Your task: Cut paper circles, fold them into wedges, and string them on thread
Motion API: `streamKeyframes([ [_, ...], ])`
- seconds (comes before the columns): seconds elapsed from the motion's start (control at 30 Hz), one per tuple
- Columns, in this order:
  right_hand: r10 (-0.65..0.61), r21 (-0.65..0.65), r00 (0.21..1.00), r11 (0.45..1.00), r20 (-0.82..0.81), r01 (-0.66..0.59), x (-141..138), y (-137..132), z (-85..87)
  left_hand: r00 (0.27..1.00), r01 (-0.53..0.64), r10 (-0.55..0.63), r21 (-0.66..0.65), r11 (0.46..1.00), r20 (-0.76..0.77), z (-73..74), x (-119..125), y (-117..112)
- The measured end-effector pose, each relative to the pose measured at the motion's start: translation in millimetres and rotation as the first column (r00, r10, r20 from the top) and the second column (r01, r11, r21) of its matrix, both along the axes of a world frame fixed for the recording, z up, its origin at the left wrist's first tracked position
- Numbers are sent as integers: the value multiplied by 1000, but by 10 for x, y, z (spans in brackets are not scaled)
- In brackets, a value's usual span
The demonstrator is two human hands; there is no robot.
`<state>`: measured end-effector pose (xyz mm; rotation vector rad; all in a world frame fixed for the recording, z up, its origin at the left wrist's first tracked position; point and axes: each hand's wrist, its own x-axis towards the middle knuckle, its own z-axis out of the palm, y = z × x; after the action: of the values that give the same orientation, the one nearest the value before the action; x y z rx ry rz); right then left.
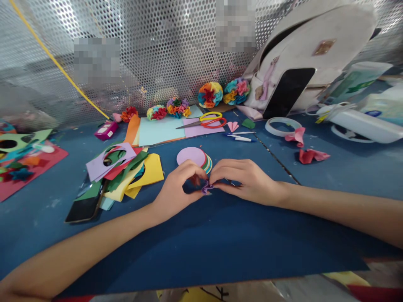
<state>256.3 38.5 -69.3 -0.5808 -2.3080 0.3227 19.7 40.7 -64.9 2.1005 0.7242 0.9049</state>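
Observation:
Between the fingertips of both hands is a small crumpled piece of purple paper [207,188], partly hidden by the fingers. My left hand [179,188] pinches its left side, and my right hand [247,181] pinches it from the right. Just behind the hands lies a fanned stack of round paper discs [190,157], lilac on top with red, green, yellow and blue edges showing. Further back, scissors [204,121] with yellow and red handles rest on sheets of coloured paper [162,131]. A pair of pens [241,137] lies beside them.
Paper offcuts with round holes [111,161] partly cover a phone [86,203] on the left. Ruffled paper flowers [210,94] line the perforated metal panel [163,50]. On the right are a tape roll [283,126], folded red paper [312,156], a glue gun [362,121] and a backpack [340,50].

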Motion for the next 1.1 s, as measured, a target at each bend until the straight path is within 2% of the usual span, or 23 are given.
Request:
streamKeyframes([
  [0.17,-7,-25,1000,1000,-14,7,-4,7,0,999,-8,9,-27,1000,38,9,-4,-4],
  [0.47,-55,-40,998,998,-5,55,19,40,-34,999,-45,46,29,999,-12,36,-12,-31],
  [0.57,-108,-114,994,988,-15,105,44,58,-33,996,-68,70,36,997,-54,42,-18,-40],
  [0.63,-97,-145,995,985,-38,90,53,55,-23,994,-76,78,42,996,-70,36,-24,-37],
  [0.77,19,-55,1000,998,-18,-20,39,14,-2,996,-50,53,40,998,-71,14,-26,-28],
  [0.9,28,4,999,1000,26,-28,19,-31,12,996,-18,23,57,998,-83,-8,-15,-27],
  [1.0,-3,-53,1000,999,-5,3,39,0,38,994,-36,50,143,989,-94,4,-30,8],
  [1.1,-144,-88,988,986,-49,139,132,155,37,984,-46,95,298,953,-150,48,-94,106],
])
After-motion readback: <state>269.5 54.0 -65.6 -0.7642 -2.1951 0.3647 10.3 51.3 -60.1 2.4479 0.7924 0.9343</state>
